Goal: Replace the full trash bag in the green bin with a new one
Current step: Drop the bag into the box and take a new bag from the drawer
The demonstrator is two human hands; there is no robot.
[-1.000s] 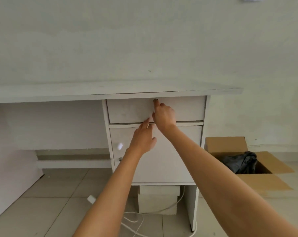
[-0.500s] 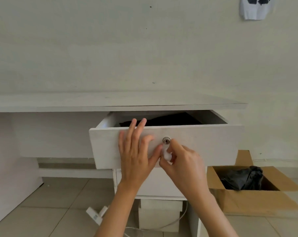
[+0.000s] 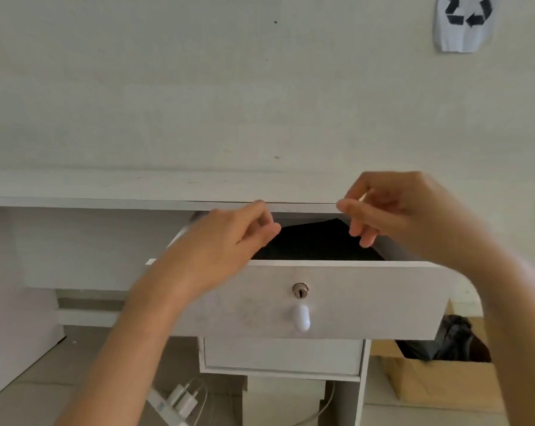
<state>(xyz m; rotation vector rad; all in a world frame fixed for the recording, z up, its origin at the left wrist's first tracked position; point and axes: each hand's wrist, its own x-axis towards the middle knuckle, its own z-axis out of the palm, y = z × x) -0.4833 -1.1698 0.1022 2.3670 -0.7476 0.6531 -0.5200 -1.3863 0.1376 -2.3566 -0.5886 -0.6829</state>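
Pale walls framed the whole scene, with a white desk (image 3: 137,187) running across the middle and a paper recycling sign (image 3: 464,21) stuck high on the wall at the right. Under the desktop the drawer (image 3: 336,299) stood pulled out, its lock and small white knob (image 3: 301,318) facing the camera, and inside it lay the folded black trash bags (image 3: 315,244), the new liner the job called for. Both hands hung over the open drawer: the left hand (image 3: 226,241) reached in with fingers loosely curled near the bags' left edge, and the right hand (image 3: 392,210) hovered above the right side with fingers bent, neither one plainly gripping anything, though blur made actual contact impossible to judge. Down on the tiled floor a cardboard box (image 3: 438,382) sat at the right with a crumpled dark bag (image 3: 453,336) in it, and a power strip with plugs and cable (image 3: 180,404) lay below the desk. No green bin showed anywhere. The risks looked modest but real: thin plastic clings, so a careless pinch might have lifted several bags at once, a far-extended drawer could have tipped under a downward press, and the floor cable could have caught a foot on turning away.
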